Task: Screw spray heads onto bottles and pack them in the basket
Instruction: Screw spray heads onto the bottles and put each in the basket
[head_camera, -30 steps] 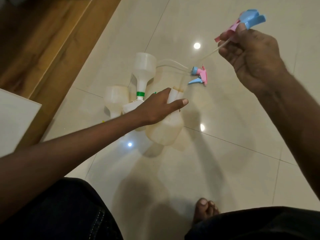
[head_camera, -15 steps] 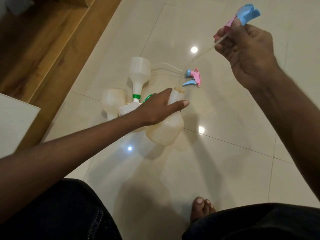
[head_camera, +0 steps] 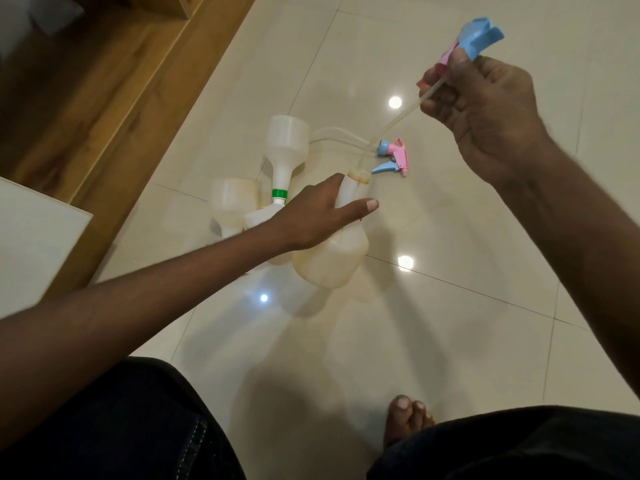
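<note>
Bottle (head_camera: pixel 332 261) — translucent, standing tilted on the tiled floor (head_camera: pixel 450 341); we are steadying it with the left hand (head_camera: pixel 311 220), whose grip is curling round the neck, index finger stretched along the front. Its mouth is staying uncapped, facing up toward the right.

Spray head (head_camera: pixel 478 38) — blue and pink; we are holding it raised well above the bottle in the right hand (head_camera: pixel 485 112), the grip pinching its collar with fingers curled. Its clear dip tube (head_camera: pixel 391 124) is slanting down, and the tip is reaching the bottle's mouth; whether it is already inside we cannot tell.

Method, in our judgement — we are feeding the tube, so we should be keeping the bottle still, lowering the head along the tube's own line so it is not buckling, then seating the collar square before turning.

Second spray head (head_camera: pixel 393 155) — lying on the floor just beyond the bottle, its tube trailing left.

Spare bottles (head_camera: pixel 285 143) — lying clustered behind the left hand, one with a green collar (head_camera: pixel 279 193).

Basket — not showing in view.
</note>
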